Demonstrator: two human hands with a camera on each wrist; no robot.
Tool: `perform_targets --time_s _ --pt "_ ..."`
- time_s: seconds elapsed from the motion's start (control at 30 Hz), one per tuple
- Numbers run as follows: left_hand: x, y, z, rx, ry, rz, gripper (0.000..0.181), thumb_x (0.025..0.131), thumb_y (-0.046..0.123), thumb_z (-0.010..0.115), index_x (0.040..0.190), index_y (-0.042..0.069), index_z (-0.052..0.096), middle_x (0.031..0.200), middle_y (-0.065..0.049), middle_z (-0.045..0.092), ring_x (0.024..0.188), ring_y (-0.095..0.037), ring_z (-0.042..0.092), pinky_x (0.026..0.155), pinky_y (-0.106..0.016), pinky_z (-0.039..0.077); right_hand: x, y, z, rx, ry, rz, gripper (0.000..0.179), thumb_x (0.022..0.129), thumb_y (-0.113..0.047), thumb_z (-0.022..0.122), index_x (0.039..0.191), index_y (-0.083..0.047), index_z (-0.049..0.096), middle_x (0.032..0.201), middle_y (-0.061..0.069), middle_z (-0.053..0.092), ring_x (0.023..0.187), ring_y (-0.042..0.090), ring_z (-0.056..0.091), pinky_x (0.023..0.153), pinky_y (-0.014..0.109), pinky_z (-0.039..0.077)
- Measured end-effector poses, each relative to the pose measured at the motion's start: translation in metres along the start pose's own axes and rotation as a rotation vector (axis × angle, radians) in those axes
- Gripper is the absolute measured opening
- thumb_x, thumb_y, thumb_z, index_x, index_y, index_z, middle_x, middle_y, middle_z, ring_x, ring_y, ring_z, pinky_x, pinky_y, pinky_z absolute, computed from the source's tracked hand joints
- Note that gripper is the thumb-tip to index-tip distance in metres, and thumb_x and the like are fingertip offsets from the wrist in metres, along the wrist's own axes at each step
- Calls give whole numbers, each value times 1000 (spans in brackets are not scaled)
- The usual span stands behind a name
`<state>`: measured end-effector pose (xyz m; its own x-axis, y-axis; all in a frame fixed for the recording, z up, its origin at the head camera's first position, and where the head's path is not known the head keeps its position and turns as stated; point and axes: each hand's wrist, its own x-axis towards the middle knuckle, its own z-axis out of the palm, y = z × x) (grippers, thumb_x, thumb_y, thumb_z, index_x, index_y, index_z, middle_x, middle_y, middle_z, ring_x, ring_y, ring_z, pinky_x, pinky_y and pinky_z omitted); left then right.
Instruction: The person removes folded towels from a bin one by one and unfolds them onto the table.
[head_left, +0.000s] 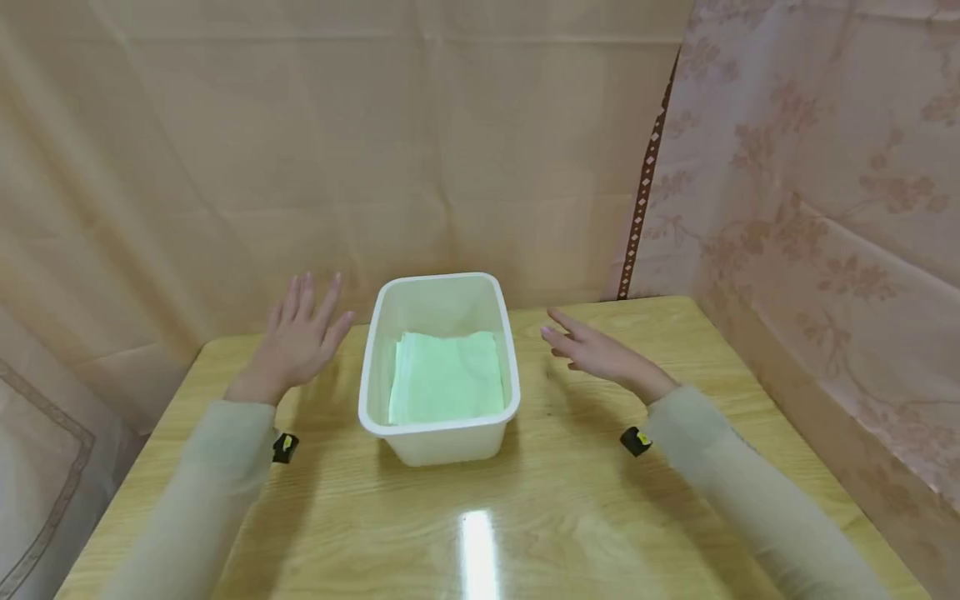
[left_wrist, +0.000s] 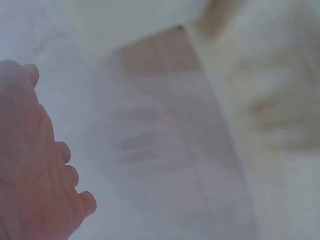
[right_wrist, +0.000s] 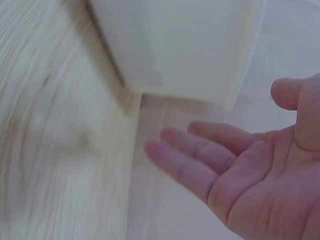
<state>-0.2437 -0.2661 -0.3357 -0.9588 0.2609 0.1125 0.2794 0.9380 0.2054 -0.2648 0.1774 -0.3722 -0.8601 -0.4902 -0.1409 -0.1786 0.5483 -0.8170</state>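
Observation:
A white plastic bin (head_left: 450,446) stands near the far edge of the table, with a folded light green cloth (head_left: 448,379) lying inside it. To the bin's left my left hand (head_left: 296,337) hovers with fingers spread and holds nothing. On the other side my right hand (head_left: 600,350) is raised, apart from the bin, its fingers extended and its palm turned toward the bin. The right wrist view shows that palm (right_wrist: 270,175) bare, with the bin's wall (right_wrist: 180,50) just beyond the fingertips. In the left wrist view, part of the left hand (left_wrist: 35,165) shows at the left edge.
The wooden table (head_left: 570,517) has a bright light reflection at its front middle. A beige curtain (head_left: 337,150) hangs right behind the table, and a pink floral curtain (head_left: 832,208) runs along the right side. Each sleeve carries a small black wrist device (head_left: 636,441).

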Motion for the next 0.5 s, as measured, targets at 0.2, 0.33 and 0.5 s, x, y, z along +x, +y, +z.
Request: perform_targets --time_s 0.2,0.33,0.5 --pt "26 33 -28 -25 43 71 72 106 60 14 163 24 -9 164 -26 -16 151 -39 -18 119 -62 0 3 -16 5 237 -101 13 77 106 -47 48 164 -11 12 152 24 45 127 42 56 96 51 53" --pt "45 59 -43 -34 91 108 72 106 61 17 163 24 -7 164 -27 -14 151 -37 -17 120 -60 1 6 -20 12 297 -153 14 75 105 -44 53 162 -8 21 149 21 50 123 41 59 91 48 55" --pt "64 84 -45 -6 181 140 75 106 60 17 163 19 -9 162 -23 -25 148 -28 -30 121 -53 -5 12 -20 23 473 -213 17 66 107 -34 52 159 -3 26 149 25 46 120 43 60 92 53 54"
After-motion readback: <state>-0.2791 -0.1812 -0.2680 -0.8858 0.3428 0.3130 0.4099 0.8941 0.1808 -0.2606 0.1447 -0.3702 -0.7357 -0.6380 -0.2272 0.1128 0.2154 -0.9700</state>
